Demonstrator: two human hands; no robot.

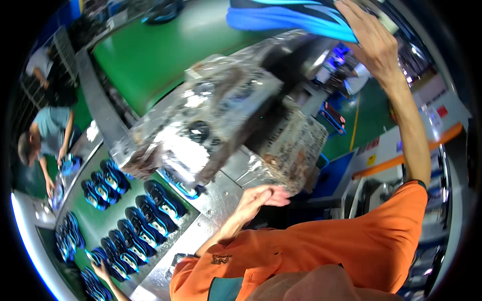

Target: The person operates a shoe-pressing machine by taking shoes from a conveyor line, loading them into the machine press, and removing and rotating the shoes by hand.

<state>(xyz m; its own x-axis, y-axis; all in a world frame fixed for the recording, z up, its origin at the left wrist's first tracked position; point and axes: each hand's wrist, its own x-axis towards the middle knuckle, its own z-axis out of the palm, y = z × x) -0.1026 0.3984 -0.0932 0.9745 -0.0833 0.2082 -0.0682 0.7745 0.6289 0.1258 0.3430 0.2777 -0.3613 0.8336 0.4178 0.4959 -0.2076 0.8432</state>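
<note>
A long green conveyor belt [150, 55] runs across the upper left, and a second green belt [98, 220] below it carries rows of dark blue and black sports shoes [133, 223] with pale insoles, laid in pairs. Between the two belts stands a bulky machine wrapped in crumpled silver foil [221, 115], with a bare steel tabletop [221, 198] at its foot. At the top edge, a bright blue and black sports shoe [291, 15] sits high above the foil-wrapped machine, and the right hand [374, 40], arm raised in an orange short sleeve [381, 236], lies flat against its right end; the grip looks like spread fingers pressing on the shoe, not a closed fist, though the thumb side is hidden. The left hand [261, 196] hovers open and empty just over the steel tabletop, near the lower edge of the foil, touching nothing. To handle the raised shoe well, I judge the right hand needs a firmer wrap around its end, with the free left hand coming up to steady the sole. Another person in a grey-blue shirt [50, 128] bends over shoes at far left.
</note>
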